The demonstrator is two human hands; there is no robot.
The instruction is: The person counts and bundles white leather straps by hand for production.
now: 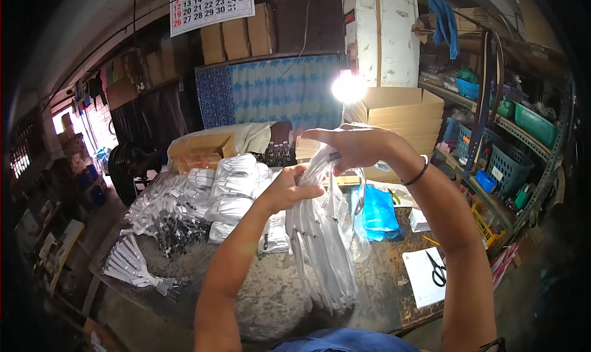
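A long clear plastic bag [323, 247] hangs upright in front of me over the table, with long pale strips showing through it. My left hand [288, 191] is closed around the bag's upper part, thumb across its front. Above it, my right hand [357, 146] grips the gathered top of the same bag from the right, its fingers partly hidden. Filled clear bags of white strips [233, 195] are stacked behind my left hand. Loose white strips with dark ends [163, 207] are heaped further left, and a smaller fanned bundle [132, 263] lies near the table's left edge.
Black scissors [436, 269] rest on a white paper sheet [418, 290] at the right. Blue plastic [380, 213] lies behind it. Cardboard boxes [403, 115] and a lit bulb [349, 87] are at the back. Shelves with baskets [510, 164] line the right side.
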